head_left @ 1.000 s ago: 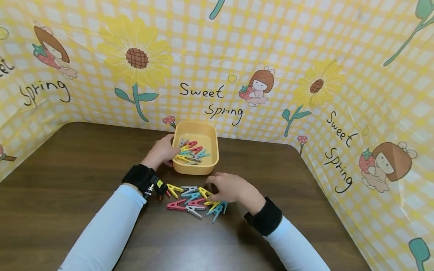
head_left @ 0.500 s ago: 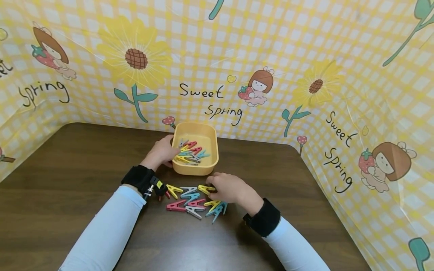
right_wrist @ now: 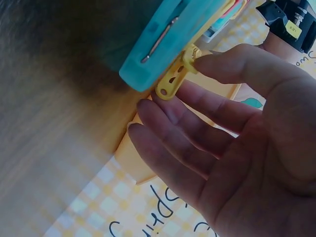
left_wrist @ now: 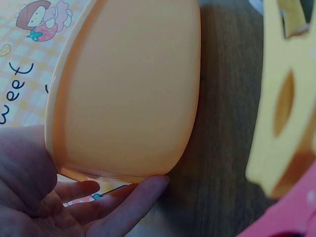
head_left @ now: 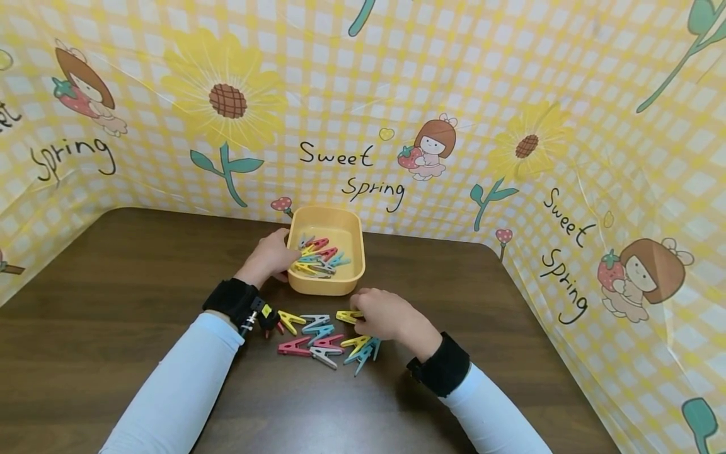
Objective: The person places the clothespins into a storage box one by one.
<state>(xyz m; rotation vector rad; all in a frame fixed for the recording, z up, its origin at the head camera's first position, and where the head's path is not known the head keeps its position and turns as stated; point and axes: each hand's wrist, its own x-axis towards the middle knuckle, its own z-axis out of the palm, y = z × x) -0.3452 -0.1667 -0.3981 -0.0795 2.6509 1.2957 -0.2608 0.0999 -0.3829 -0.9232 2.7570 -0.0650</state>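
Now right hand (head_left: pixel 381 313) pinches yellow clothespin (head_left: pixel 347 315).

Tub (head_left: pixel 346 285) behind loose pegs (head_left: pixel 317 337) on table (head_left: pixel 113 284)

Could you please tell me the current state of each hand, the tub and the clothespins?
Left hand: fingers straight, touching the tub's left side.
Right hand: pinching a yellow clothespin.
Yellow tub: upright on the table, holding several clothespins.
Clothespin pile: lying loose on the table in front of the tub.
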